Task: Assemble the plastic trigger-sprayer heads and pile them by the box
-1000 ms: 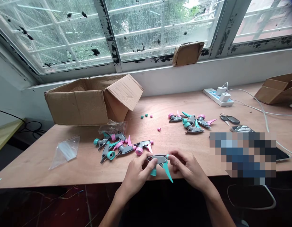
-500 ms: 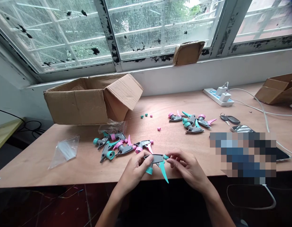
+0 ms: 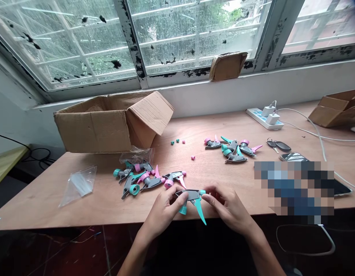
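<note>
Near the table's front edge, my left hand grips a grey trigger sprayer head by its rear body. Its turquoise trigger points down towards me, and a turquoise collar shows under my thumb. My right hand has thumb and fingers closed at the turquoise nozzle on the sprayer's front end; the exact contact is partly hidden. Just beyond my left hand lies a heap of sprayer heads in grey with pink or turquoise parts. Farther right is a second group of sprayer heads.
Several small pink and turquoise nozzle caps lie mid-table. An open cardboard box stands at back left, with a clear plastic bag in front. At right are a power strip, keys, cables and a blurred-out patch.
My right fingers have shifted slightly and curled in at the nozzle. The sprayer head in my left hand sits marginally lower in view. The table items stay put.
</note>
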Action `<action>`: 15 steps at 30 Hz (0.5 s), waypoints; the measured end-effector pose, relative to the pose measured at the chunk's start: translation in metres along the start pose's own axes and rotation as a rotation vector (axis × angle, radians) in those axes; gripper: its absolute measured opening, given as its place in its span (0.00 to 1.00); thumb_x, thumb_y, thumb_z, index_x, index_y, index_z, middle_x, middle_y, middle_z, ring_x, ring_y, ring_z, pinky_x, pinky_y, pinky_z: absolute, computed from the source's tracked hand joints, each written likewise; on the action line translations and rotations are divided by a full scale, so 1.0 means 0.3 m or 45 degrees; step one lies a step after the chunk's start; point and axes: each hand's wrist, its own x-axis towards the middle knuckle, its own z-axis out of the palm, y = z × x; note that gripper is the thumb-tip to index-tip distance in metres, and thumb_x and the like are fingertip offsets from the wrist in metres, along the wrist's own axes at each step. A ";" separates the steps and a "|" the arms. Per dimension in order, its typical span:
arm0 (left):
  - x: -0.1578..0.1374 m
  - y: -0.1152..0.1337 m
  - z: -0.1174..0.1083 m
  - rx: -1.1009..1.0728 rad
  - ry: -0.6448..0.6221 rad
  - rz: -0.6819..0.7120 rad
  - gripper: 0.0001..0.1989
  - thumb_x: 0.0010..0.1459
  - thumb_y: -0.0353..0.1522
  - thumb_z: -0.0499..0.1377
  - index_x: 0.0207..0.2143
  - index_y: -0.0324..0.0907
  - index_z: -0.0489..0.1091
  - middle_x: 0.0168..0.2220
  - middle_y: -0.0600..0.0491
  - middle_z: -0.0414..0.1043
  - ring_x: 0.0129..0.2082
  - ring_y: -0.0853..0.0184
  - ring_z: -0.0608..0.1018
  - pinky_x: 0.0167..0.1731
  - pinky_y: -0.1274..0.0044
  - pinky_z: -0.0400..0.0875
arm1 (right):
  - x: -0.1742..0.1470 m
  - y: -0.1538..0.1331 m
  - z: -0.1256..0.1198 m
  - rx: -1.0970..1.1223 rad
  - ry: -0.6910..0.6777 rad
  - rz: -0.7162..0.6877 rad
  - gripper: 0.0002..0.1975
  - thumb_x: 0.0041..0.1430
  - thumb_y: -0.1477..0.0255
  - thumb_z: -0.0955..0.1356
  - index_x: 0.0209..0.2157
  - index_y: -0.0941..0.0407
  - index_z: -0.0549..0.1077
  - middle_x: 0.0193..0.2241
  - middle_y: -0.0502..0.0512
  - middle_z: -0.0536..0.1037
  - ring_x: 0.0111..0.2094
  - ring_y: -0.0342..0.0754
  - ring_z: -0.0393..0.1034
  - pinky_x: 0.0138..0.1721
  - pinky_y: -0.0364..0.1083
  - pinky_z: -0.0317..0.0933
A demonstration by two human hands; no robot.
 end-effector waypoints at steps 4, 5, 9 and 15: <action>-0.001 -0.002 0.001 0.044 -0.008 0.017 0.15 0.69 0.44 0.55 0.39 0.41 0.71 0.33 0.55 0.69 0.35 0.65 0.71 0.37 0.76 0.63 | 0.003 -0.026 -0.006 -0.065 -0.078 -0.016 0.16 0.74 0.62 0.62 0.35 0.55 0.75 0.24 0.47 0.71 0.25 0.44 0.64 0.29 0.44 0.56; -0.002 -0.001 0.002 0.051 -0.006 0.020 0.15 0.69 0.43 0.55 0.39 0.41 0.71 0.34 0.55 0.69 0.35 0.65 0.71 0.37 0.76 0.64 | 0.004 -0.029 -0.007 -0.058 -0.087 -0.010 0.18 0.74 0.62 0.61 0.34 0.55 0.74 0.24 0.47 0.71 0.25 0.43 0.64 0.29 0.44 0.56; -0.002 0.000 0.003 0.031 -0.005 0.007 0.15 0.70 0.44 0.54 0.39 0.41 0.70 0.34 0.54 0.70 0.35 0.65 0.72 0.37 0.76 0.64 | 0.000 -0.025 -0.005 0.017 -0.070 0.038 0.16 0.73 0.60 0.63 0.36 0.54 0.74 0.24 0.47 0.70 0.25 0.43 0.64 0.28 0.43 0.58; 0.000 0.002 0.006 -0.039 0.068 -0.018 0.17 0.70 0.44 0.52 0.37 0.41 0.71 0.35 0.53 0.70 0.37 0.64 0.72 0.38 0.75 0.65 | -0.005 -0.007 0.002 0.125 -0.073 0.056 0.11 0.70 0.63 0.67 0.49 0.52 0.72 0.33 0.51 0.75 0.31 0.46 0.71 0.30 0.43 0.66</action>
